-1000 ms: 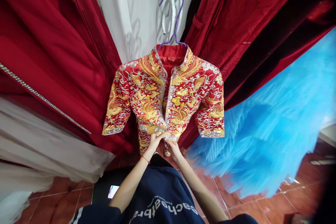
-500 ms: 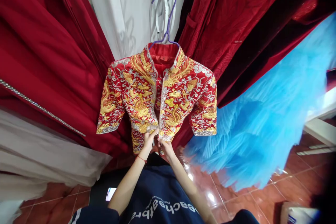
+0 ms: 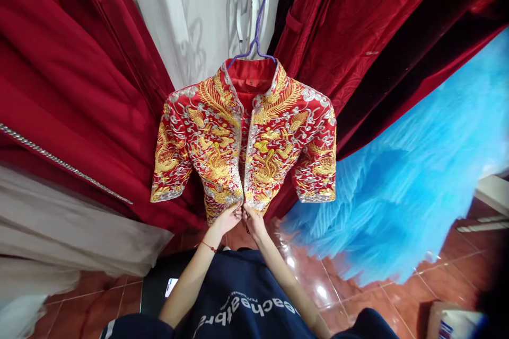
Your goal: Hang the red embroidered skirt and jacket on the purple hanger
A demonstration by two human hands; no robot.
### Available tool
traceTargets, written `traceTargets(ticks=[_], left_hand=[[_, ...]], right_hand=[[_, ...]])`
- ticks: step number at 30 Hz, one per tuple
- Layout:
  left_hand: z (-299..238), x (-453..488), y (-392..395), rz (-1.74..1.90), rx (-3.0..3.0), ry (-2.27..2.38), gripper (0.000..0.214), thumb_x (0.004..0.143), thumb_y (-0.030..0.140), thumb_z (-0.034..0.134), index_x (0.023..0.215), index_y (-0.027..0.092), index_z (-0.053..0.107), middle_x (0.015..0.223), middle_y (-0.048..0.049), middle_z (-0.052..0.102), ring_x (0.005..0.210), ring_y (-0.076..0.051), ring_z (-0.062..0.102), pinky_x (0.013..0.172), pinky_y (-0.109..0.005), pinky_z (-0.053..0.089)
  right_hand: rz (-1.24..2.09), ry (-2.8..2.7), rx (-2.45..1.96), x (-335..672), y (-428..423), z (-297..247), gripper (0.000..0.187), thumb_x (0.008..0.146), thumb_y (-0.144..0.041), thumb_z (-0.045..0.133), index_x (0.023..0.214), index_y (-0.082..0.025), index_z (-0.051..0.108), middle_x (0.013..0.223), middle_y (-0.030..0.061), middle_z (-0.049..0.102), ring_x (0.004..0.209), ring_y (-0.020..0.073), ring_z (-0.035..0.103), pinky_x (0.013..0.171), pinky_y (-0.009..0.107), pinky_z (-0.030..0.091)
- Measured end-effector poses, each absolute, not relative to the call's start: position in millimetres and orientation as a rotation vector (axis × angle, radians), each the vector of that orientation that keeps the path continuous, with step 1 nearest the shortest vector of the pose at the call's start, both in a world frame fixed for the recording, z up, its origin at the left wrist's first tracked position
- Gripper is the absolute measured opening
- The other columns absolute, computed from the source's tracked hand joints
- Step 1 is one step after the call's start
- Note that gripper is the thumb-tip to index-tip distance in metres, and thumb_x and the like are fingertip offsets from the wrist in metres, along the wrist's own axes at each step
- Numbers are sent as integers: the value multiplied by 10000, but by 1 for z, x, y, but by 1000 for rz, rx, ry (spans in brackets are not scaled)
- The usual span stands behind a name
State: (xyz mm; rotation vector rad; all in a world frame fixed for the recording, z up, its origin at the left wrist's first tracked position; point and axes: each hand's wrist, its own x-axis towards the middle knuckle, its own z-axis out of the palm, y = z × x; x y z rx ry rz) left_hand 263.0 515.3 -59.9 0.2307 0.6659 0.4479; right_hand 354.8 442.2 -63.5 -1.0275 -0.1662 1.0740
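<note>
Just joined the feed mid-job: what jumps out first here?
A red jacket thick with gold and silver embroidery hangs dead centre on a purple hanger, its front edges nearly together. At its bottom hem, the left hand and right hand pinch the two front edges. Bright blue tulle fans out at the right, and deep red gowns crowd the left.
</note>
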Motion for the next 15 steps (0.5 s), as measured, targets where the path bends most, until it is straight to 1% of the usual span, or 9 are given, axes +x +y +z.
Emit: traceTargets(ticks=[2, 5, 10, 15], left_hand=[[-58, 264, 514, 412, 208, 646, 202, 914, 93, 589, 713, 107, 602, 635, 3, 528, 539, -62, 496, 620, -214, 485], [-55, 265, 513, 387, 183, 627, 214, 927, 99, 567, 716, 118, 598, 634, 10, 514, 527, -60, 483, 613, -205, 479], [-50, 263, 512, 346, 154, 603, 288, 943, 138, 543, 656, 129, 562, 606, 10, 479, 527, -68, 473, 616, -208, 473], [-46, 260, 510, 318, 140, 589, 332, 965, 146, 500, 637, 122, 549, 608, -1, 474, 543, -70, 484, 605, -200, 456]], right_hand=[[1073, -179, -1027, 353, 441, -61, 305, 600, -408, 860, 567, -192, 646, 578, 4, 610, 557, 109, 512, 572, 248, 436], [1063, -204, -1027, 353, 439, -58, 325, 624, -418, 847, 550, -193, 624, 566, -1, 583, 562, 111, 500, 572, 251, 423], [1026, -224, -1036, 351, 433, -56, 378, 624, -425, 847, 539, -196, 559, 527, -38, 491, 517, 90, 413, 546, 249, 378], [990, -211, -1042, 345, 428, -53, 404, 631, -404, 847, 539, -199, 511, 528, -50, 456, 513, 82, 373, 534, 246, 345]])
